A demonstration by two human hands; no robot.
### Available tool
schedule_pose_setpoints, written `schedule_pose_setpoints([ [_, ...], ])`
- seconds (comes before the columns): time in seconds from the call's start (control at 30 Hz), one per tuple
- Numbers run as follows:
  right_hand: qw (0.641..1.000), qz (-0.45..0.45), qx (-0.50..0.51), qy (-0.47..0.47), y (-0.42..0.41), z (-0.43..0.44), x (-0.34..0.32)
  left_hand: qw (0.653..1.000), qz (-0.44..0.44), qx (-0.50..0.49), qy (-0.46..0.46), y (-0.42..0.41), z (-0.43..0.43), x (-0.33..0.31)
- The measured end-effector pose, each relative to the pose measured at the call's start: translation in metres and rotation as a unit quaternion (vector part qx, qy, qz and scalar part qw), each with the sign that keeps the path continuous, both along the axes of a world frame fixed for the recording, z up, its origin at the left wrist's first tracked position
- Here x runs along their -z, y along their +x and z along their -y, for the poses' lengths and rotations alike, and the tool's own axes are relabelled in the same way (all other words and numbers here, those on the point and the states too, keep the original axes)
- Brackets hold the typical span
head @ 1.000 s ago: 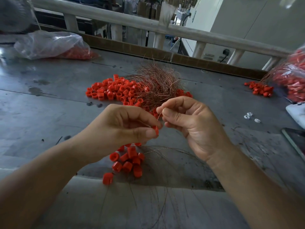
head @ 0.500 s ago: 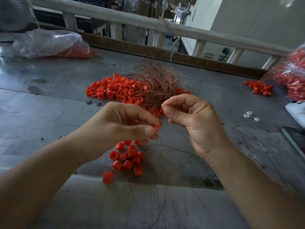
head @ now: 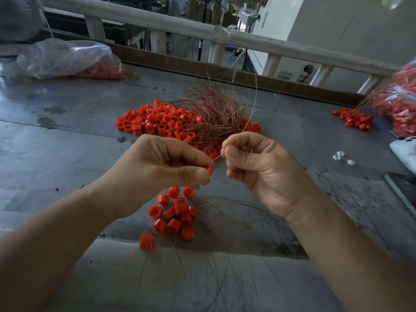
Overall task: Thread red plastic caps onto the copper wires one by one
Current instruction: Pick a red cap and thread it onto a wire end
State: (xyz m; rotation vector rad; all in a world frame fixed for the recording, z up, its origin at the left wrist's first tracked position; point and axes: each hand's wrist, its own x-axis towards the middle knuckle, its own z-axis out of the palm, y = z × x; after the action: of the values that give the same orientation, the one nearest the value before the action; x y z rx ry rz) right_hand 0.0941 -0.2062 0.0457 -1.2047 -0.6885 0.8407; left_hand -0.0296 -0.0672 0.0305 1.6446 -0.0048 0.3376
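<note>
1. Evidently, only a small part of the work is done: a near cluster of caps (head: 175, 212) is seen at the front of the table (head: 67, 140), apparently already strung on thin wires that trail toward the viewer.
2. Much is left. A large heap of loose caps (head: 144, 122) lies farther back, and a tangle of copper wires (head: 211, 109) rests partly over it. A smaller heap (head: 353, 120) is seen at the far right, and a plastic bag (head: 67, 57) of caps at the far left.
3. The present step is judged to be the threading of one more cap; the wire's end is not yet seen inside it.
4. The left hand (head: 157, 172) is curled, and a single red cap (head: 209, 170) is pinched between thumb and forefinger, just beside the right hand (head: 258, 167).
5. The right hand is closed in a loose fist, and one copper wire (head: 255, 100) is pinched between thumb and forefinger. Its short end is pointed toward the cap, close to it, while its long part arcs upward over the tangle.
</note>
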Motion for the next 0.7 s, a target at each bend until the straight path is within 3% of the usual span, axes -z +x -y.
schedule_pose_setpoints([
  [0.1, 0.999, 0.015, 0.031, -0.019, 0.000, 0.000, 0.002, 1.000, 0.006, 0.005, -0.006, 0.000, 0.000, 0.000],
  [0.23, 0.973, 0.194, 0.033, -0.118, -0.001, 0.005, -0.001, 1.000, 0.013, -0.019, -0.017, 0.002, -0.003, 0.001],
  [0.33, 0.945, 0.324, 0.037, -0.023, -0.008, 0.008, -0.004, 1.000, 0.007, -0.009, -0.012, 0.000, -0.003, 0.000],
  [0.4, 0.867, 0.490, 0.081, 0.050, -0.010, 0.010, -0.002, 1.000, 0.007, 0.010, -0.012, -0.001, -0.001, 0.000],
  [0.47, 0.771, 0.623, 0.122, 0.059, -0.007, 0.010, 0.000, 0.999, 0.013, 0.032, -0.017, -0.002, -0.001, 0.000],
  [0.53, 0.744, 0.652, 0.141, 0.037, -0.004, 0.009, 0.000, 0.998, 0.019, 0.049, -0.018, -0.002, 0.000, -0.001],
  [0.7, 0.751, 0.647, 0.129, 0.038, 0.000, 0.009, 0.000, 0.997, 0.032, 0.065, -0.030, -0.003, 0.000, 0.000],
])
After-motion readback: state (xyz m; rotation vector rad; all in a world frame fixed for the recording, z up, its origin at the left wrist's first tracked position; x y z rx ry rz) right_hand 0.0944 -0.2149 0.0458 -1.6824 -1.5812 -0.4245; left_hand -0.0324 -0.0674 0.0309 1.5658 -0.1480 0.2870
